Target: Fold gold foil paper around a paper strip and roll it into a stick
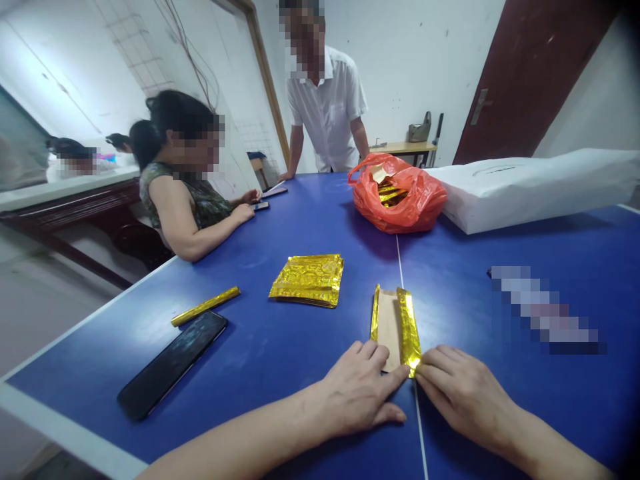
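At a blue ping-pong table (280, 373) with a white edge, I've got a strip of tan paper with gold foil (397, 327) right in front of me, its long sides turned in as gold bands and its near end sitting right by the center line. My left hand (355, 390) lies flat and fairly open, with the fingertips touching the strip's lower end. My right hand (465, 397) comes in from the other side, its fingertips (423, 373) on the folded gold corner (can't tell if that's a real pinch or just pressing).

Up and left of the hands sits a stack of gold foil sheets (307, 280), then a thin rolled gold foil stick (205, 307) and a black smartphone (173, 363) lying face up. Farther up there's an orange-red plastic bag (397, 193) with gold foil inside, right against a big white paper package (530, 190). A seated person (185, 180) has both hands on the table near a phone (260, 206), and a standing person (325, 113) in a white shirt leans on the far edge.
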`<state>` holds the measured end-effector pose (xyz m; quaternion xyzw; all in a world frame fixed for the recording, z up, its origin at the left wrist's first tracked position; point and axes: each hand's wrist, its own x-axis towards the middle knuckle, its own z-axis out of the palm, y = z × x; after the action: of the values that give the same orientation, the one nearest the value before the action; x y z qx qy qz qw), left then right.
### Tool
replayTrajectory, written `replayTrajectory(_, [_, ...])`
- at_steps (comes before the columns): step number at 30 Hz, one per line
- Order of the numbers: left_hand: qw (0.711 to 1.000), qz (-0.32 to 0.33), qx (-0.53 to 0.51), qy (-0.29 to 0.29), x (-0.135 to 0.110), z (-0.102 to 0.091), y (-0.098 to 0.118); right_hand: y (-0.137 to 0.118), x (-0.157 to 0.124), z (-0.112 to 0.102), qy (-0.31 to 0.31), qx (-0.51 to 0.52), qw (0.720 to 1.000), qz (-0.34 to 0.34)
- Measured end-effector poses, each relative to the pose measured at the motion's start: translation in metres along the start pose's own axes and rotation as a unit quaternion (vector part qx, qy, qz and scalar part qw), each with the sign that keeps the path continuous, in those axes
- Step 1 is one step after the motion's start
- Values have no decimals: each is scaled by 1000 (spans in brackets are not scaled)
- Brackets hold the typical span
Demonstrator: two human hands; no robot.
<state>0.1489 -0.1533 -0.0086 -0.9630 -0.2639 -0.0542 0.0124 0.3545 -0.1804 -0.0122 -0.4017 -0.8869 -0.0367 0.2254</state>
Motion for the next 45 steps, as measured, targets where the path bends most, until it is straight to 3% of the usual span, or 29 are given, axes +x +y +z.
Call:
replayTrajectory(5, [1000, 2, -4, 2, -1, -1, 0, 0, 4, -5, -16, -38, 999, 30])
replayTrajectory(10, [1000, 3, -10, 4, -1, -2, 0, 5, 2, 1, -82, -53, 995, -36])
replayTrajectory(12, [1000, 2, -9, 4, 0, -1, 0, 11, -1, 6, -108, -51, 992, -32])
replayTrajectory(17, [1000, 1, -9, -2, -1, 0, 0, 23, -5, 16, -103, -72, 992, 32])
replayTrajectory(25, [999, 1, -20, 38, -3, 4, 0, 19, -3, 20, -77, -120, 989, 29])
replayTrajectory(31, [997, 6, -71, 30, -6, 18, -5, 22, -3, 20, -82, -89, 992, 39])
replayTrajectory(36, [996, 13, -86, 37, -5, 18, -6, 16, 1, 12, -108, -34, 993, 39])
replayTrajectory(45, [992, 42, -107, 57, -2, 12, -3, -1, 39, 1, -200, 120, 972, 13])
